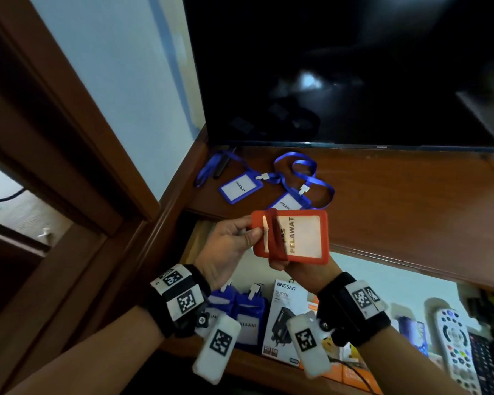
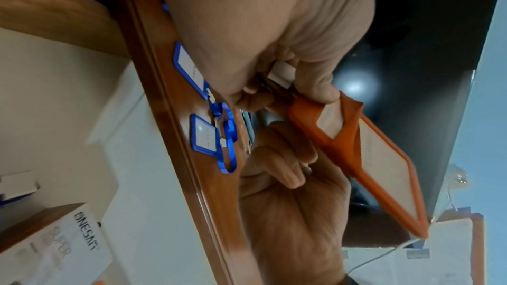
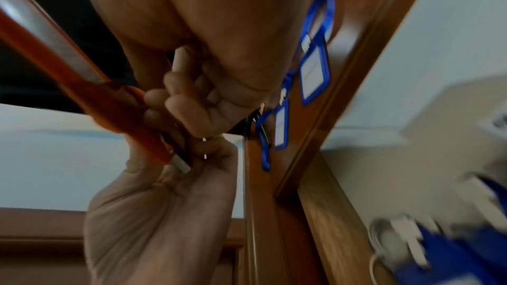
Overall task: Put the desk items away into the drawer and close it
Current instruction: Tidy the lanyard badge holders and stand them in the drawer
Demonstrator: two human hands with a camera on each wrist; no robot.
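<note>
Nearest, the open drawer [image 1: 411,283] w/ blue badge holders [image 1: 247,317], a white charger box [image 1: 285,317] & a white remote [image 1: 454,349] lying inside, remote at the right.

Above the drawer, both hands hold one orange badge holder [image 1: 297,236], card reading "PELAWAT", strap wrapped round it. Left hand [image 1: 228,246]: thumb & fingers pinch its left end at the white clip. Right hand [image 1: 303,269]: fingers curled under it, gripping the lower edge from behind.

Further back on the desk [image 1: 397,201], two blue badge holders w/ lanyards: left one [image 1: 240,188] lies flat; right one [image 1: 290,202] is partly hidden behind the orange holder. Their straps loop & tangle between them, near the desk's back left corner.

Behind that, a dark screen [image 1: 340,67] stands at the desk's rear edge.
</note>
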